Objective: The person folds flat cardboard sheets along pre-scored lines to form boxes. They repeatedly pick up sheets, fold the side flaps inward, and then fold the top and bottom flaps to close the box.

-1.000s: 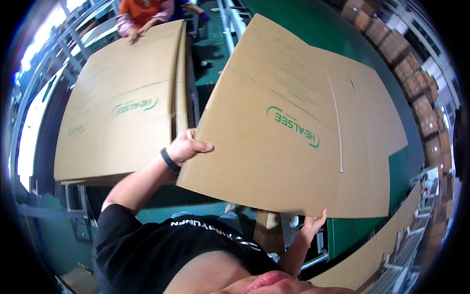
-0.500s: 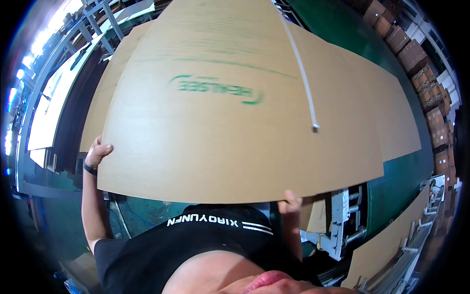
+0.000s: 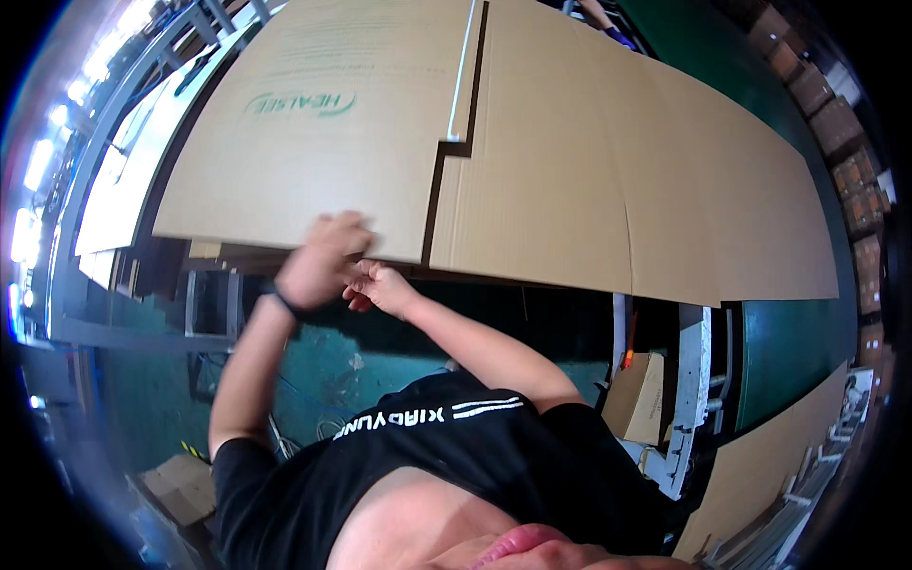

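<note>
A brown cardboard sheet (image 3: pixel 313 180) with green print lies in front of me on the left, a white strip (image 3: pixel 463 71) running near its right side. My left hand (image 3: pixel 328 256) is over the sheet's front edge, its fingers smeared by motion. Just below that edge, close against the left hand, is my right hand (image 3: pixel 382 289), its fingers curled and pinched together; whatever may be in them is hidden. To the right, across a narrow dark stepped gap, lies a wide creased cardboard panel (image 3: pixel 551 180), which neither hand touches.
Under the cardboard on the right runs a green conveyor belt (image 3: pixel 784 351) beside a metal frame (image 3: pixel 692 408). White boards (image 3: pixel 119 204) lie on the left. Stacked cartons (image 3: pixel 836 123) line the far right. Part of another person's limb (image 3: pixel 597 13) shows at the top.
The printed sheet has shifted left and away from me, uncovering the panel and gap on the right. Both hands have left its sides and come together at its front edge.
</note>
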{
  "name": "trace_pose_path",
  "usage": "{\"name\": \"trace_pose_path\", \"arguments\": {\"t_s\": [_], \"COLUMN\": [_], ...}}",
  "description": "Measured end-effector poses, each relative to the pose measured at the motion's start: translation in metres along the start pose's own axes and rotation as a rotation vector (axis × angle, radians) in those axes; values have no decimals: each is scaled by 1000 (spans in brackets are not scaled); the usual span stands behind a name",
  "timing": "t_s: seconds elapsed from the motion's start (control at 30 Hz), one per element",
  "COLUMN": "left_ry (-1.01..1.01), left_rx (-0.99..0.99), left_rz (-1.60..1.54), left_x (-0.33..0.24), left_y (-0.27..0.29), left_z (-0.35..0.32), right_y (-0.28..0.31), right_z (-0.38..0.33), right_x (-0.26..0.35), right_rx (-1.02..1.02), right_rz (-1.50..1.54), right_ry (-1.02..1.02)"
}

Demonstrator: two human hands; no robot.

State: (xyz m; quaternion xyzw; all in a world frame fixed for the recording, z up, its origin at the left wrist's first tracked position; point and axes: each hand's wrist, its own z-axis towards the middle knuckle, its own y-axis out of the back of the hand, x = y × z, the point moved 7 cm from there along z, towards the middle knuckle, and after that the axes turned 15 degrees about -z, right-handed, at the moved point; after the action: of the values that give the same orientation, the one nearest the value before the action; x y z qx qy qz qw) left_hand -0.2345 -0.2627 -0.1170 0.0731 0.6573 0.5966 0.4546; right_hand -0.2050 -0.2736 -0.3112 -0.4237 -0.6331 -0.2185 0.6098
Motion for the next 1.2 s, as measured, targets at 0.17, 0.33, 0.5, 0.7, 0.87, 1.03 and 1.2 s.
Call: {"name": "trace_pose_path", "arguments": {"t_s": [0.17,0.33,0.5,0.7,0.87,1.03,1.2], "left_ry": [-43,-9,-41,-111,-49,-117,-117], "left_rx": [0,19,69,133,113,81,-69], "left_rz": [188,-6,-102,-164,-175,-248,-409], "left_x": [2,51,64,54,66,74,86], "left_y": [-85,-102,-106,-98,-101,-101,-101], "left_z": [49,62,70,112,92,94,81], "right_y": [74,251,450,678,631,449,283], "right_z": [-72,-259,-442,-568,-489,-433,-266], "right_x": [-5,10,29,20,124,299,311], "right_rx": [-57,-573,-1094,-911,-1624,-1697,-1085], "right_rz": [-256,200,577,420,-72,-755,-1491], "right_ry": [-97,-47,632,746,384,609,489]}}
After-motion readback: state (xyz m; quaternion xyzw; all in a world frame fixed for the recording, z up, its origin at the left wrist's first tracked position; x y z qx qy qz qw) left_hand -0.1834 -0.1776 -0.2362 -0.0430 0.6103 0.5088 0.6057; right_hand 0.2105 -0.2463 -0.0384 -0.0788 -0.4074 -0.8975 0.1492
